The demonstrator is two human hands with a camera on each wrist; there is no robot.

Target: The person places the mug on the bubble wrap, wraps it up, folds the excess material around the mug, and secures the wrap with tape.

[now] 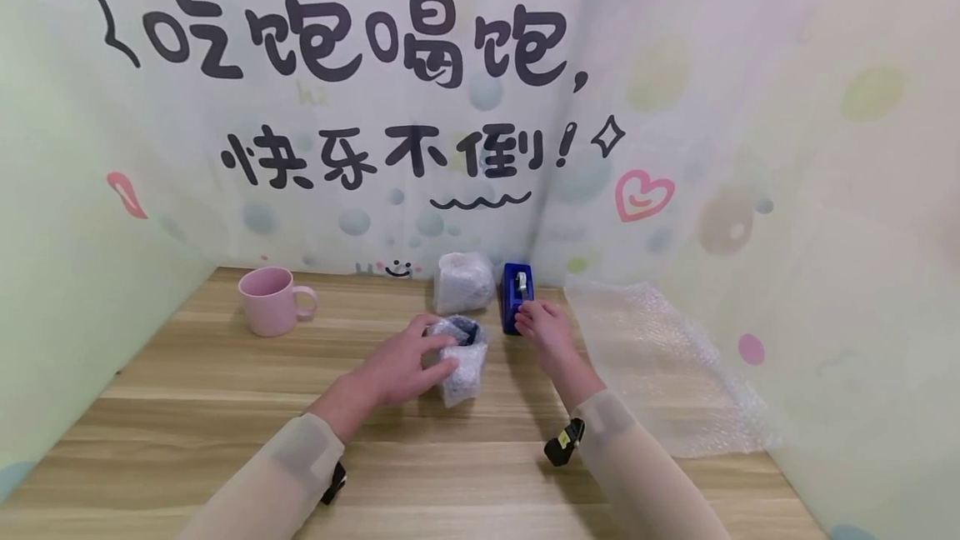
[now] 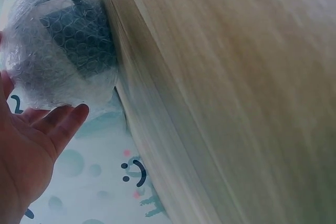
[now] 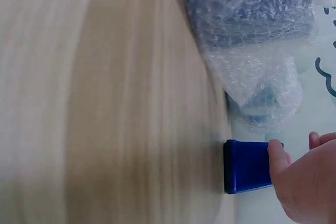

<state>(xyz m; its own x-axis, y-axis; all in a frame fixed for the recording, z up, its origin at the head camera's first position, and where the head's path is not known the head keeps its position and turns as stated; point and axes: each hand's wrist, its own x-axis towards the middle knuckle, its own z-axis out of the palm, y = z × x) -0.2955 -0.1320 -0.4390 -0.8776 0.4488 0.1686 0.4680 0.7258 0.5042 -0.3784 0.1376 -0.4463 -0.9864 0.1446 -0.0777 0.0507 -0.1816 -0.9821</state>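
Bubble wrap covers the dark item (image 1: pixel 462 377) at your left hand (image 1: pixel 405 365), around mid-worktop (image 1: pixel 450 482). Your left fingers curve round it, spread moderately wide: thumb on the near side, the others round the left and far side, tips on the plastic in the left wrist view. Wrapped item looks roughly upright, its loose top facing you, dark contents showing through; can't tell whether its base touches the worktop.

Your right hand (image 1: pixel 547 336) is at the near end of the blue tape dispenser (image 1: pixel 512 294), right of and a bit beyond the wrapped item. Right fingers are bent and drawn narrow, thumb against the dispenser's edge in the right wrist view. Can't tell if tape is between the tips; they're too small in the head view and partly hidden in the wrist one.

Second wrapped bundle (image 1: pixel 465 283) stands just behind the item you hold, close to the wall and left of the dispenser. Pink mug (image 1: pixel 268 307) upright at far left, handle to the right, well apart from your hands. Clear bubble-wrap sheet (image 1: pixel 660 373) lies flat on the right, beyond your right forearm.
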